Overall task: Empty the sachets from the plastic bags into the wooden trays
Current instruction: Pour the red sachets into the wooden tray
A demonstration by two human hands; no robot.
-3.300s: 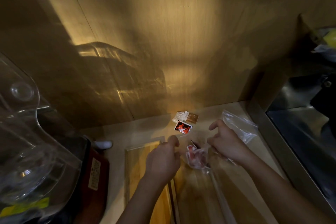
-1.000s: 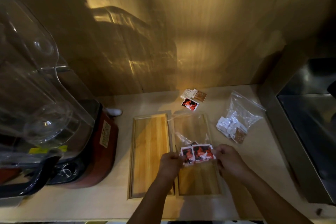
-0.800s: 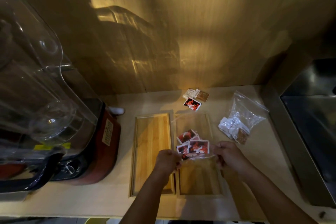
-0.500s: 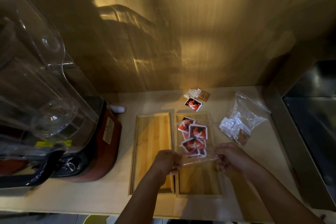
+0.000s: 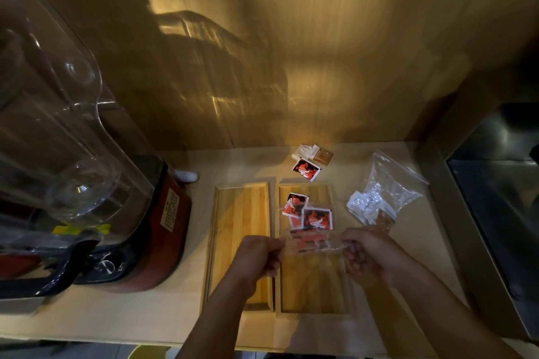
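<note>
Two wooden trays lie side by side on the counter, the left tray bare and the right tray beside it. My left hand and my right hand each pinch one side of a clear plastic bag held over the right tray. Several red sachets hang in the bag's far end, over the tray's far half. A second clear bag with white and brown sachets lies to the right on the counter.
Three loose sachets lie behind the trays near the wooden wall. A red-based blender with a clear jug stands at the left. A steel appliance borders the counter on the right.
The view dropped from the wall to the counter. Both hands lowered the bag over the right tray, and the red sachets slid from near my hands toward the bag's far end.
</note>
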